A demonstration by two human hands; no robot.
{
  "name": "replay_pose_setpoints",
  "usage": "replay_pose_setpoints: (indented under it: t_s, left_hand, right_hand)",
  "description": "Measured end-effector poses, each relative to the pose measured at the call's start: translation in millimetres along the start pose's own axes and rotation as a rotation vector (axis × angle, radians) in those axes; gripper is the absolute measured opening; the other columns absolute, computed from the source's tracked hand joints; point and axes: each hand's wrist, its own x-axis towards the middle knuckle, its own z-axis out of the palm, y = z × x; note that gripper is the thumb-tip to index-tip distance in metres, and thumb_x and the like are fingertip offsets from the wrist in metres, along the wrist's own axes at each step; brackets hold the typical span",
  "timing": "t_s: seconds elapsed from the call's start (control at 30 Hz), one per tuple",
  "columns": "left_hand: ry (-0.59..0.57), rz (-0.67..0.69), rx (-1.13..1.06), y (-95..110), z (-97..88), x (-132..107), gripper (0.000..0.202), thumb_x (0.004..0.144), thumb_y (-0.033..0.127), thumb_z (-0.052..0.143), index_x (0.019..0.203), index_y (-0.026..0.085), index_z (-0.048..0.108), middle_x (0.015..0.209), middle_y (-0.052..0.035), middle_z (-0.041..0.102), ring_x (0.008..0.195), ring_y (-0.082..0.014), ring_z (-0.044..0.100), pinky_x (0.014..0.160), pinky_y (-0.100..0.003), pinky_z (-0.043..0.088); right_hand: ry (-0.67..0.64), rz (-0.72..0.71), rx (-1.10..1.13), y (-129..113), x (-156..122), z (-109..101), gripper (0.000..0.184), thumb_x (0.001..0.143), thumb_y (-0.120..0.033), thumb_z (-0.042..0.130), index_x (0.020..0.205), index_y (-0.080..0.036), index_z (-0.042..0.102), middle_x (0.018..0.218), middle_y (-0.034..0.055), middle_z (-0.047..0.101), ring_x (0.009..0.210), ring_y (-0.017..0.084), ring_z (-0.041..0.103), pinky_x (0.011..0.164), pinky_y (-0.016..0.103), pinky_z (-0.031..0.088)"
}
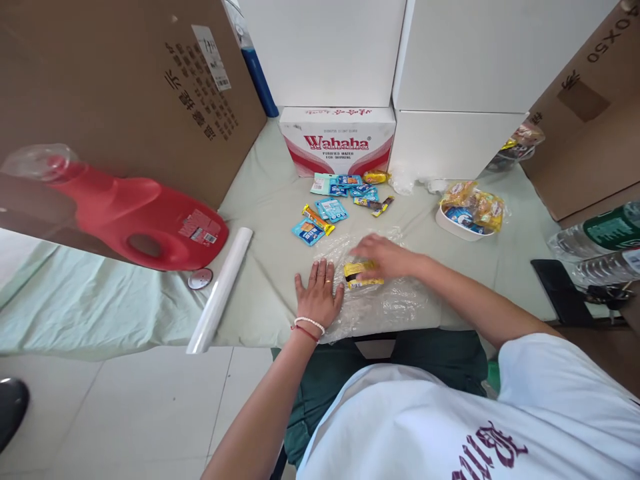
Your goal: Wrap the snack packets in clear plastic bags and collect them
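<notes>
Currently both hands are on the near part of the cloth-covered table point(270, 200), in front of the torso. Left hand point(317, 297): palm down, flat, fingers fanned and pointing away from the body, thumb angled toward the yellow packet point(352, 275). Nothing grasped there; it rests at the left edge of a crumpled clear plastic sheet point(400, 307). Left forearm runs up from the bottom of the view, slanting rightward; a white beaded bracelet point(311, 325) and a red cord sit at the wrist.

Right hand point(384, 255): comes in from the right, back of hand up, fingers bent and reaching leftward over the packet's right half. Whether it's pinching the packet or only touching it, can't tell; the fingers hide the contact. Right forearm slopes down and right to the white sleeve point(545, 367), elbow out to the side.

Packet lies on the plastic sheet, between the hands, just right of the left fingertips, long side roughly crosswise. Yellow with a dark band.

Beyond the hands: blue snack packets point(333, 209) with some yellow ones, loosely grouped before the Wahaha box point(340, 143). White bowl point(463, 233) of packets stands further right. White roll point(221, 290) lies at left, well apart from the left hand.
</notes>
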Motion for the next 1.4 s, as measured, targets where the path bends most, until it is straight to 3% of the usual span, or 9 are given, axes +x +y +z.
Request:
replay_pose_setpoints:
  t_s: [0.1, 0.2, 0.3, 0.37, 0.53, 0.8, 1.1, 1.3, 1.4]
  left_hand:
    - [0.0, -0.009, -0.002, 0.5, -0.4, 0.0, 0.065, 0.105, 0.046, 0.029, 0.164, 0.017, 0.033, 0.172, -0.0133, 0.026, 0.16, -0.0296, 0.026, 0.127, -0.071, 0.01]
    - [0.005, -0.002, -0.009, 0.5, -0.3, -0.1, 0.066, 0.105, 0.046, 0.029, 0.164, 0.017, 0.033, 0.171, -0.0139, 0.028, 0.16, -0.0308, 0.027, 0.127, -0.071, 0.011]
    - [0.019, 0.005, -0.012, 0.1, 0.4, -0.4, 0.066, 0.105, 0.046, 0.03, 0.164, 0.017, 0.033, 0.171, -0.0151, 0.029, 0.16, -0.0314, 0.027, 0.127, -0.07, 0.01]
    - [0.025, 0.002, -0.009, 0.1, 0.9, -0.5, 0.065, 0.105, 0.046, 0.03, 0.164, 0.017, 0.033, 0.171, -0.0151, 0.029, 0.16, -0.0308, 0.027, 0.127, -0.07, 0.009]
    - [0.018, -0.001, -0.003, 0.6, 0.8, -0.6, 0.066, 0.105, 0.047, 0.03, 0.164, 0.018, 0.033, 0.171, -0.0145, 0.028, 0.16, -0.031, 0.027, 0.127, -0.07, 0.01]
    - [0.018, -0.005, -0.01, -0.1, 1.6, -0.2, 0.066, 0.105, 0.047, 0.029, 0.164, 0.017, 0.033, 0.171, -0.0141, 0.028, 0.16, -0.0305, 0.027, 0.127, -0.071, 0.01]
    - [0.017, -0.03, -0.012, 0.2, -0.1, 0.0, 0.069, 0.105, 0.049, 0.028, 0.166, 0.016, 0.028, 0.171, -0.0151, 0.03, 0.16, -0.0305, 0.028, 0.127, -0.069, 0.013]
    - [0.025, -0.02, -0.002, -0.6, 1.7, -0.2, 0.069, 0.105, 0.048, 0.028, 0.165, 0.014, 0.03, 0.17, -0.0169, 0.03, 0.159, -0.0298, 0.029, 0.127, -0.069, 0.012]
    - [0.025, -0.024, 0.004, -0.7, 2.2, 0.0, 0.068, 0.105, 0.048, 0.028, 0.164, 0.013, 0.031, 0.17, -0.0168, 0.03, 0.159, -0.0292, 0.029, 0.127, -0.069, 0.012]
  right_hand:
    - [-0.088, 0.047, -0.079, -22.7, -22.0, 18.2, 0.064, 0.088, -0.043, 0.078, 0.144, -0.019, 0.059, 0.13, 0.0173, 0.065, 0.129, 0.035, 0.05, 0.106, 0.046, 0.039]
    - [-0.042, 0.144, -0.086, -24.3, -32.4, 23.4, 0.062, 0.091, -0.037, 0.075, 0.148, -0.02, 0.055, 0.135, 0.0164, 0.063, 0.131, 0.034, 0.049, 0.106, 0.045, 0.038]
    - [-0.039, 0.175, -0.09, -22.8, -33.6, 23.7, 0.064, 0.09, -0.041, 0.076, 0.146, -0.019, 0.056, 0.133, 0.0164, 0.063, 0.13, 0.034, 0.049, 0.106, 0.045, 0.038]
    - [-0.044, 0.164, -0.117, -25.8, -31.1, 23.9, 0.062, 0.09, -0.041, 0.076, 0.144, -0.017, 0.057, 0.131, 0.0167, 0.064, 0.129, 0.034, 0.049, 0.108, 0.046, 0.036]
    - [-0.062, 0.121, -0.172, -37.3, -24.0, 20.5, 0.053, 0.09, -0.025, 0.071, 0.14, -0.014, 0.06, 0.127, 0.0171, 0.064, 0.127, 0.033, 0.049, 0.109, 0.046, 0.033]
    - [-0.084, 0.031, -0.146, -35.0, -19.8, 25.7, 0.057, 0.087, -0.022, 0.071, 0.142, -0.016, 0.058, 0.13, 0.0157, 0.063, 0.127, 0.032, 0.049, 0.113, 0.049, 0.029]
    - [-0.044, 0.076, -0.116, -26.5, -27.1, 33.5, 0.057, 0.086, -0.023, 0.072, 0.141, -0.017, 0.06, 0.128, 0.0146, 0.064, 0.124, 0.031, 0.052, 0.11, 0.046, 0.035]
    - [0.011, 0.115, -0.117, -34.4, -28.9, 33.8, 0.057, 0.092, -0.042, 0.072, 0.142, -0.017, 0.058, 0.137, 0.018, 0.06, 0.143, 0.035, 0.04, 0.121, 0.061, 0.022]
    - [0.042, 0.137, -0.134, -40.2, -28.3, 36.6, 0.052, 0.094, -0.043, 0.071, 0.138, -0.016, 0.059, 0.138, 0.019, 0.06, 0.147, 0.035, 0.037, 0.123, 0.066, 0.018]
